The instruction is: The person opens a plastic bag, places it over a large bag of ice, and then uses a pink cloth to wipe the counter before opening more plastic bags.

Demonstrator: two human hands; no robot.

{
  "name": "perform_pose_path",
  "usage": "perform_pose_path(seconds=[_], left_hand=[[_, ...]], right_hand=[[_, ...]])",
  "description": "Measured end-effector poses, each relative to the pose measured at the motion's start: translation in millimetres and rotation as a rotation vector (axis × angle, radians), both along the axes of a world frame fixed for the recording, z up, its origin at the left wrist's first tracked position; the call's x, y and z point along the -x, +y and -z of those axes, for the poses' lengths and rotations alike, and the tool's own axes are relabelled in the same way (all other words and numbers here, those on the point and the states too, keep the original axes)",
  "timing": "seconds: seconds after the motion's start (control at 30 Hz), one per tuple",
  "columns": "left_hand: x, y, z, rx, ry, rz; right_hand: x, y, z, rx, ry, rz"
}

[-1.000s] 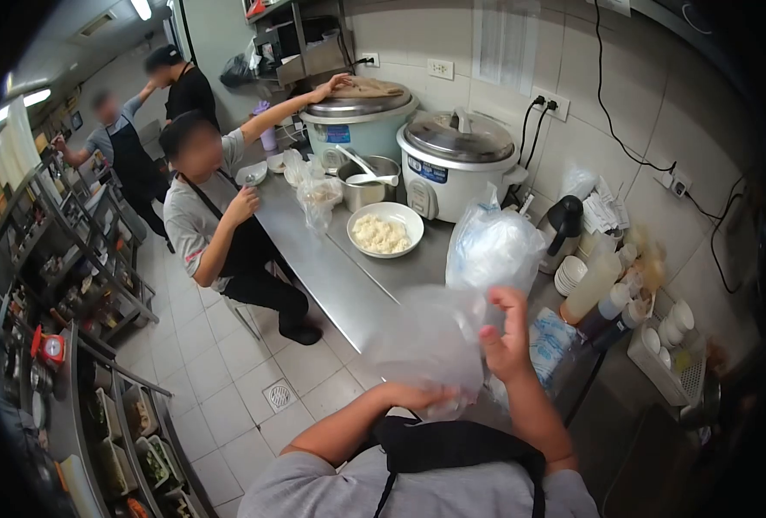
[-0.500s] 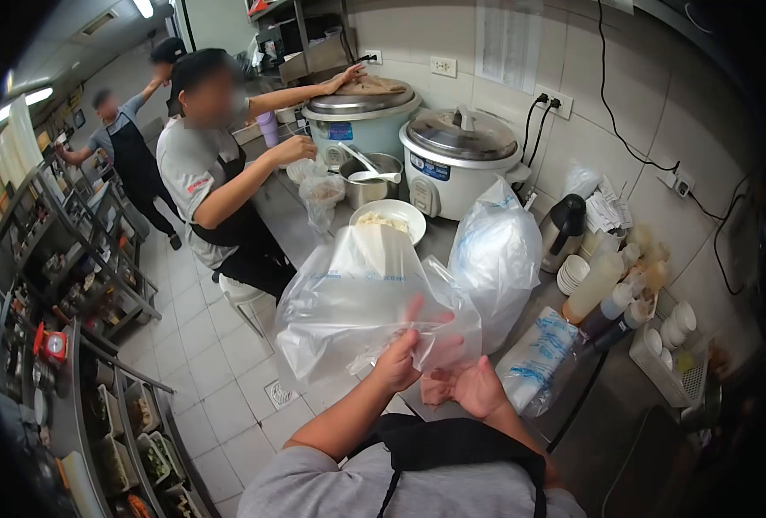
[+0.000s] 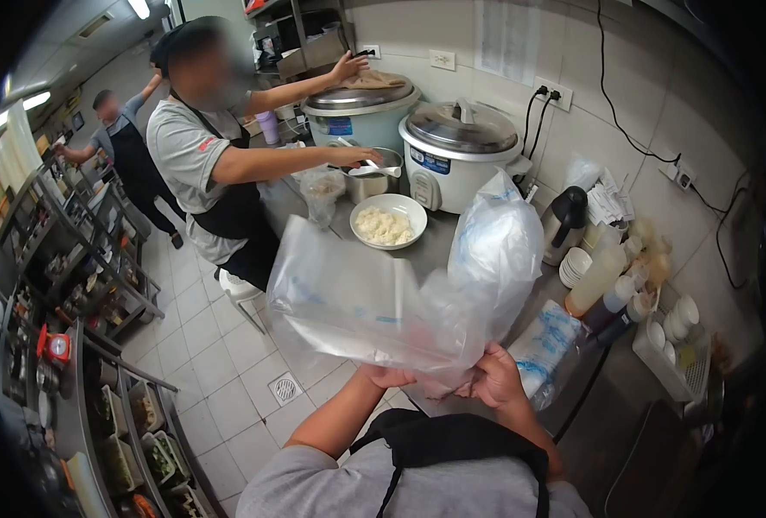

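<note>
both the left hand (image 3: 389, 376) and right hand (image 3: 497, 382) grip a clear plastic bag (image 3: 357, 302) by its mouth, held out empty near the tabletop (image 3: 430, 250), nothing in it yet, the bowl of rice (image 3: 387, 223) farther off.

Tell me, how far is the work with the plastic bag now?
Done: one clear plastic bag is out and spread wide. In hand: the left hand and right hand both grip its lower edge. Left: the bag looks empty; the bowl of rice sits apart on the counter.
</note>
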State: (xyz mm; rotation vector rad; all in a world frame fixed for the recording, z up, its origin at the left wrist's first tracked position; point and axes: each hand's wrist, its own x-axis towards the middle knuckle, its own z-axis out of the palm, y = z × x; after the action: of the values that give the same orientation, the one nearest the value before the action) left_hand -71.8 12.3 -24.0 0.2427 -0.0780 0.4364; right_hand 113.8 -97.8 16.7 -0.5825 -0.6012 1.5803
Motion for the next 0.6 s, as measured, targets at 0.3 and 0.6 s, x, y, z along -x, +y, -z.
perform_pose_path(seconds=[0.3, 0.6], left_hand=[[-41, -28, 13, -0.284, 0.414, -0.108], [-4, -7, -39, -0.127, 0.089, -0.181]], right_hand=[[17, 1, 19, 0.177, -0.122, 0.091], [6, -6, -8, 0.185, -0.048, 0.213]])
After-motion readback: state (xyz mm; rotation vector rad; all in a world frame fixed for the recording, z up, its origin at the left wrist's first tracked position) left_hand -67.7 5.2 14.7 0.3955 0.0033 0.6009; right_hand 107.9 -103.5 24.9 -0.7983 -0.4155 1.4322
